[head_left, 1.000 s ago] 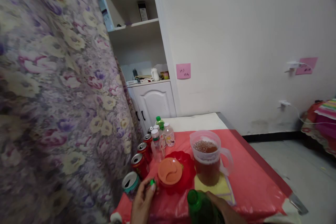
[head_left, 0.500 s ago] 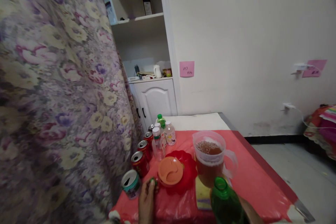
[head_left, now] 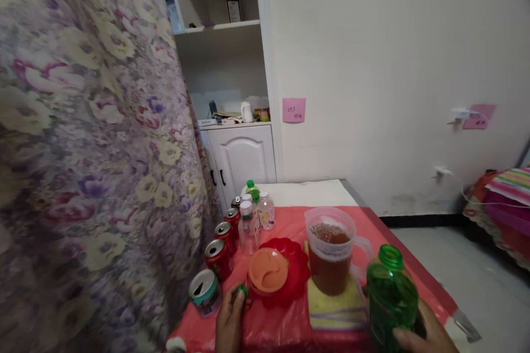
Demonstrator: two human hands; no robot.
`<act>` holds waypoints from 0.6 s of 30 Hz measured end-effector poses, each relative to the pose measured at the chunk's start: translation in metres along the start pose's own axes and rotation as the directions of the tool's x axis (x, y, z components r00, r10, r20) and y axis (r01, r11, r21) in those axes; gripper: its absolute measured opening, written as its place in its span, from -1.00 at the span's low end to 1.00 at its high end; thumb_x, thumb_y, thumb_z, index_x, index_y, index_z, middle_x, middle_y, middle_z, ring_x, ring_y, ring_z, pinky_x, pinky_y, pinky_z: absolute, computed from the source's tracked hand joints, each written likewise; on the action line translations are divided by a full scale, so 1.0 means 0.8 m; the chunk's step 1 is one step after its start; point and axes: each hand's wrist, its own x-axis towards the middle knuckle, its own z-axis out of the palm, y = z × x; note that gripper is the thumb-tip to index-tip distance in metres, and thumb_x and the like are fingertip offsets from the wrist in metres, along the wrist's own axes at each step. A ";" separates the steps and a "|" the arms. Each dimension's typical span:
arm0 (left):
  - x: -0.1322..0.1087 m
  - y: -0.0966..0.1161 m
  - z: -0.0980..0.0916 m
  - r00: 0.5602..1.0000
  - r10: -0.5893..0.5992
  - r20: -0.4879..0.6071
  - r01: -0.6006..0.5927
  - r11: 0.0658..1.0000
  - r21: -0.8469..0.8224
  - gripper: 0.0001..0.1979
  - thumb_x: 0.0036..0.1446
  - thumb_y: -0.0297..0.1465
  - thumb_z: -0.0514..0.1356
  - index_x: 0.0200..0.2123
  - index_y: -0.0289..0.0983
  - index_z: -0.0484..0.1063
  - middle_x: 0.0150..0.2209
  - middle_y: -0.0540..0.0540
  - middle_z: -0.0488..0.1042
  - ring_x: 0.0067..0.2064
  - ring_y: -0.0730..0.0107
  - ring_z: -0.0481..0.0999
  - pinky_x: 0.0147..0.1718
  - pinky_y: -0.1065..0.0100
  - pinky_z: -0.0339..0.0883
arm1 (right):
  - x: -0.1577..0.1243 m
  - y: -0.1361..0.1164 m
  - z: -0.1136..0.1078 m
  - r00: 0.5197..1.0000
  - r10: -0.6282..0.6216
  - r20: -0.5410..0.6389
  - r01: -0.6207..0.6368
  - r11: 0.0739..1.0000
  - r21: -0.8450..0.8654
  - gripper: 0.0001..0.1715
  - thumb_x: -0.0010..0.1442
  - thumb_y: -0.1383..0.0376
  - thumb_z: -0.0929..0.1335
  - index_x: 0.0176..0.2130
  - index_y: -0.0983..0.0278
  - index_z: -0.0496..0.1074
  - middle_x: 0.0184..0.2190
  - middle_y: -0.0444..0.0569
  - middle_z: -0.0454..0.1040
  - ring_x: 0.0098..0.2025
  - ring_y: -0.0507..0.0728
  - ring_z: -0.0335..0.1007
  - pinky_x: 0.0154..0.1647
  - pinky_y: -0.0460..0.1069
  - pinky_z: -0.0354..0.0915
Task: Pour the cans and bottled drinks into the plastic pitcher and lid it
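Observation:
My right hand point(head_left: 422, 331) is wrapped round a green plastic bottle point(head_left: 391, 300), held upright with its mouth uncapped. Left of the bottle stands a clear plastic pitcher point(head_left: 331, 265) with brown, foamy liquid in it, on a folded yellow cloth point(head_left: 335, 309). Between thumb and fingers, my left hand point(head_left: 231, 311) pinches a small green bottle cap point(head_left: 243, 290), low over the table. Close to that hand are a teal-banded can point(head_left: 206, 293) on its left and an orange lidded bowl point(head_left: 268, 270) on its right, set in a red scalloped plate point(head_left: 301, 267).
Several red cans point(head_left: 219, 260) and clear bottles point(head_left: 249, 226) line the left side of the red-covered table point(head_left: 285, 331). A green-capped bottle point(head_left: 252, 190) stands behind them. A floral curtain point(head_left: 103, 176) hangs at the left, and a white cabinet point(head_left: 244, 154) stands behind.
The green bottle in my right hand has moved right, away from the pitcher, and now stands more upright. My left hand stays in nearly the same place with the cap.

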 end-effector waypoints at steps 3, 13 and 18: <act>0.004 -0.005 -0.003 1.000 -0.015 0.016 0.015 1.000 -0.003 -0.30 -0.24 0.17 0.36 -0.17 -0.25 0.50 -0.39 -0.02 0.61 -0.33 0.18 0.57 -0.18 0.19 0.41 | 0.010 -0.012 -0.019 0.996 -0.059 -0.064 0.052 0.993 -0.102 -0.23 -0.05 -0.10 0.49 0.05 0.24 0.49 0.04 0.17 0.61 0.11 0.48 0.50 0.14 0.25 0.42; 0.012 -0.009 -0.007 0.997 -0.065 0.042 0.065 0.998 0.007 -0.20 -0.32 0.23 0.33 -0.14 -0.25 0.47 -0.38 -0.05 0.63 -0.27 0.08 0.60 -0.11 0.13 0.42 | 0.044 -0.116 -0.069 0.967 -0.236 -0.098 0.152 0.840 -0.522 -0.20 -0.02 -0.11 0.47 0.10 0.23 0.46 0.01 0.09 0.61 0.05 0.44 0.52 0.06 0.17 0.45; 0.017 -0.012 -0.007 0.997 -0.055 0.060 0.055 0.998 0.002 -0.20 -0.31 0.24 0.32 -0.14 -0.25 0.48 -0.39 -0.07 0.63 -0.28 0.08 0.59 -0.13 0.12 0.44 | 0.060 -0.146 -0.076 0.973 -0.223 -0.059 0.134 0.756 -0.641 -0.28 -0.02 -0.05 0.48 0.06 0.22 0.42 -0.18 0.03 0.64 -0.02 0.43 0.54 -0.09 0.15 0.46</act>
